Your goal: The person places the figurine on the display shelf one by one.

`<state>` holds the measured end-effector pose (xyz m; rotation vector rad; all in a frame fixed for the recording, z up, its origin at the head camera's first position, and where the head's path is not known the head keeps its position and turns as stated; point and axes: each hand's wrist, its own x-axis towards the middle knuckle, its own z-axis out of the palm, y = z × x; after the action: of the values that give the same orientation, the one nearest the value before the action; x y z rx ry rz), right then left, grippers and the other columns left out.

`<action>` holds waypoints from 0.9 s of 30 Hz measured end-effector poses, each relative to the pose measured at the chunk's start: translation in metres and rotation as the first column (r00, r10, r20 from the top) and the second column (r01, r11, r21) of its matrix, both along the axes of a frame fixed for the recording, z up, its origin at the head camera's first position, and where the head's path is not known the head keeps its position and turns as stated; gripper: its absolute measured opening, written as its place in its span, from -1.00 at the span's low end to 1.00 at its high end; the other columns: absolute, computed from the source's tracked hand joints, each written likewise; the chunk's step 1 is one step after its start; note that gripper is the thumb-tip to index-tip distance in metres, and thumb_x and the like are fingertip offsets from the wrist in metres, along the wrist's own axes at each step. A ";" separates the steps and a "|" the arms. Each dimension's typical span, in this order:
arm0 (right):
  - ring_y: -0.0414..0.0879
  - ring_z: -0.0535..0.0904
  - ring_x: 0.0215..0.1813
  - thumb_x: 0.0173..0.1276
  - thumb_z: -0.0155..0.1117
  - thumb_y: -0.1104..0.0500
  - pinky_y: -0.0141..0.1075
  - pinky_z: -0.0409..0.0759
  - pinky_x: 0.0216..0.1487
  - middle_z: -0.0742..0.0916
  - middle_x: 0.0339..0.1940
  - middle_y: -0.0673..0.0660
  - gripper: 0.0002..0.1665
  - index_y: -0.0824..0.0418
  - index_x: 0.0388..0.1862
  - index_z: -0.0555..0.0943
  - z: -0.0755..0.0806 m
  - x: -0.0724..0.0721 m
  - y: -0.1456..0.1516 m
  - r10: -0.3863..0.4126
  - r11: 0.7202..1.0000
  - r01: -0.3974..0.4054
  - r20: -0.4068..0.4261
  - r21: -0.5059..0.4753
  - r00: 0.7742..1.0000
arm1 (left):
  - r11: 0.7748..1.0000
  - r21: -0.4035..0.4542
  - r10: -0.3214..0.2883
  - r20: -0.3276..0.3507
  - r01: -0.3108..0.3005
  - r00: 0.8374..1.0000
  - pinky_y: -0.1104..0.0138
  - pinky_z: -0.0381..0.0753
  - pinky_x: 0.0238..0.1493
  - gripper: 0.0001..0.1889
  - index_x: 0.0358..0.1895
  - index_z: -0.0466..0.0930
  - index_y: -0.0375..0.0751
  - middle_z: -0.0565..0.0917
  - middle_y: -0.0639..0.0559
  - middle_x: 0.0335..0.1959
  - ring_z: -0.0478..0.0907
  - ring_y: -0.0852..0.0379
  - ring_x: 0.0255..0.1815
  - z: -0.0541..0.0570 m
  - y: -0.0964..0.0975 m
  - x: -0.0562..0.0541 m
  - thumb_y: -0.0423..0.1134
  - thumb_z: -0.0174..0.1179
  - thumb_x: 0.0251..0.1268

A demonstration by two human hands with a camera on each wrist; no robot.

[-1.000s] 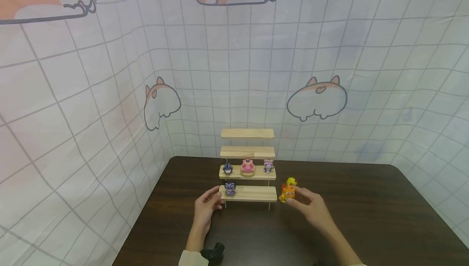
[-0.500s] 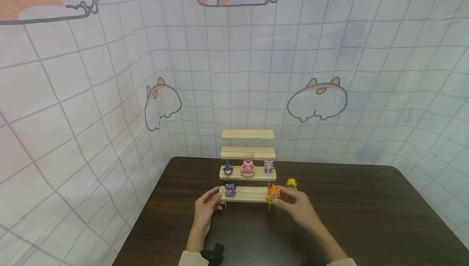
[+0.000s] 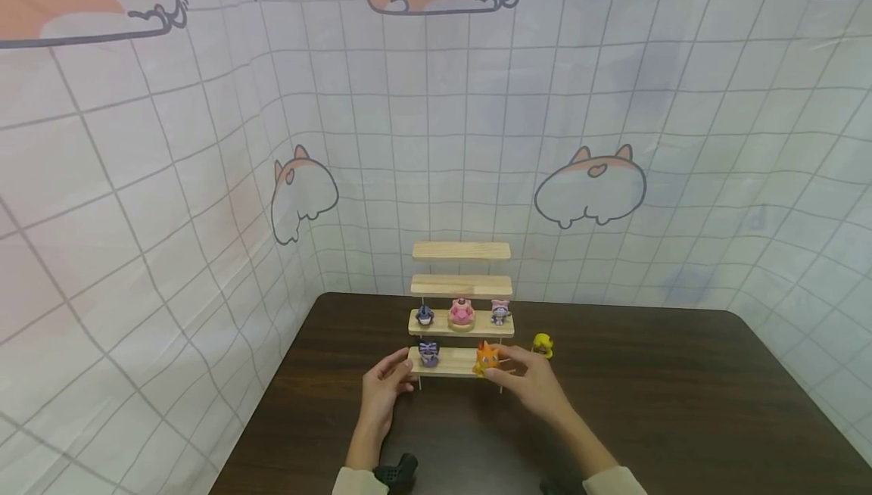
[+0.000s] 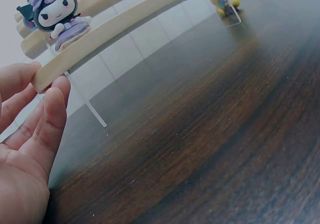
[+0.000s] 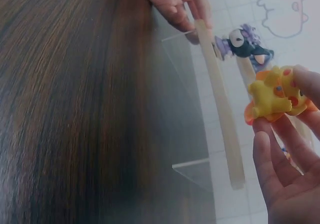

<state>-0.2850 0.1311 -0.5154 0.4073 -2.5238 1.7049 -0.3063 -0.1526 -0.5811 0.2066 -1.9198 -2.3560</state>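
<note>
My left hand [image 3: 380, 391] pinches the left end of the bottom board of a four-tier wooden display stand [image 3: 451, 361], thumb on one side and fingers on the other. In my right hand [image 3: 540, 389] is an orange and yellow toy figurine [image 3: 486, 359], gripped between thumb and fingers by the bottom tier. The right wrist view shows its yellow body [image 5: 267, 98]; whether it touches the board I cannot tell. A black and purple figurine [image 4: 57, 16] stands at that tier's left end. One tier up are a dark blue figurine [image 3: 425, 315], a pink one [image 3: 461, 315] and a pale purple one [image 3: 500, 312].
A yellow figurine [image 3: 543, 345] stands on the dark wooden table [image 3: 668, 389], right of the stand. Thin clear legs [image 4: 95, 108] hold up the boards. Behind the table hangs a white gridded cloth [image 3: 463, 139] with cartoon dogs.
My right hand has carried the orange and yellow figurine leftward, from beside the stand to the bottom tier, uncovering the yellow figurine behind. The left hand keeps its grip on the board.
</note>
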 end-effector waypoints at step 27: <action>0.08 0.76 0.01 0.25 0.55 0.12 -0.13 0.76 -0.01 0.80 0.01 0.15 -0.47 0.17 0.21 0.71 -0.010 -0.017 -0.036 -0.066 0.997 0.066 -0.021 -0.029 0.998 | 1.000 0.000 -0.004 -0.009 0.004 1.000 0.39 0.71 -0.32 -0.55 0.28 0.59 -0.35 0.78 0.06 -0.20 0.73 0.20 -0.31 -0.001 0.000 0.000 -0.22 0.32 0.42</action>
<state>-0.3024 0.0954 -0.5254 0.3349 -2.4664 1.7010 -0.3064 -0.1527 -0.5822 0.1925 -1.9178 -2.3551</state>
